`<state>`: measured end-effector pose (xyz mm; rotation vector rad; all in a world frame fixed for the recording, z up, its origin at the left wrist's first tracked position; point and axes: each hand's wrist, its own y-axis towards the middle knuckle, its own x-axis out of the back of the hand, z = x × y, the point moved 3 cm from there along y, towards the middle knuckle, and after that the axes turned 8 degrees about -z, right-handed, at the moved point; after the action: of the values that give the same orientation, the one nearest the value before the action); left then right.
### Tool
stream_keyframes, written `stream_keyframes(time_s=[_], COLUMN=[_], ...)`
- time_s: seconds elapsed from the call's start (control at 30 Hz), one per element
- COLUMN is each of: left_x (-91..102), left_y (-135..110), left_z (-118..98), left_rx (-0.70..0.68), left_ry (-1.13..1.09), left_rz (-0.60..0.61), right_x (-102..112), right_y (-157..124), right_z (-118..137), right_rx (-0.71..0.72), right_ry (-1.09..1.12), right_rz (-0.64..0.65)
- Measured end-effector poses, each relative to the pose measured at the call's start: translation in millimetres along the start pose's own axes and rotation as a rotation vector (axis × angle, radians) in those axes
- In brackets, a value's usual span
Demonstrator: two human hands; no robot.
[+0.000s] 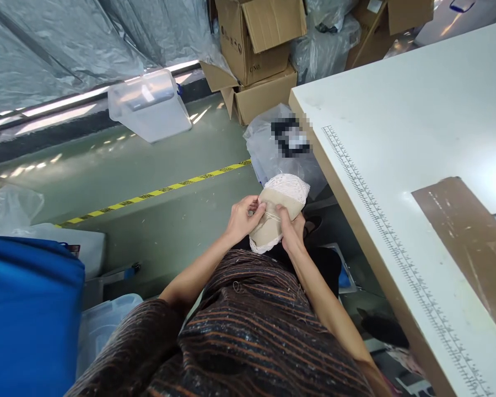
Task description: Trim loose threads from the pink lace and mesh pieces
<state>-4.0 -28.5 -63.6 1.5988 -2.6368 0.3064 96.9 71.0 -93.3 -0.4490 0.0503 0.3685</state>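
Observation:
A beige padded fabric piece with white lace trim (281,199) is held over my lap, left of the white table. My left hand (243,218) pinches its left edge with fingers closed. Gripping the piece from the right side, my right hand (291,226) has its fingers wrapped around the fabric. A thin elastic or thread runs across the piece between my two hands. My lap is covered by dark striped cloth (248,331).
A white work table (417,127) with a printed ruler scale (392,248) stands to the right, with a brown sheet (467,237) on it. Cardboard boxes (256,49), plastic bags (273,149) and a clear plastic bin (149,105) sit on the floor ahead. A blue fabric-covered object (28,314) is at the left.

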Motion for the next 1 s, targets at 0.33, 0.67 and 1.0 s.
stream_keyframes(time_s=[0.33, 0.67, 1.0], left_x=[-3.8, 2.3, 18.7], left_y=[10, 2, -14], left_z=[17, 46, 62], left_rx=[0.419, 0.653, 0.661], left_ry=[-0.399, -0.554, -0.648], left_rz=[0.197, 0.128, 0.212], right_x=[6, 4, -16], right_y=[2, 5, 5], right_z=[-7, -19, -20], right_rx=[-0.279, -0.326, -0.276], right_ry=[0.054, 0.015, -0.159], right_rz=[0.196, 0.258, 0.352])
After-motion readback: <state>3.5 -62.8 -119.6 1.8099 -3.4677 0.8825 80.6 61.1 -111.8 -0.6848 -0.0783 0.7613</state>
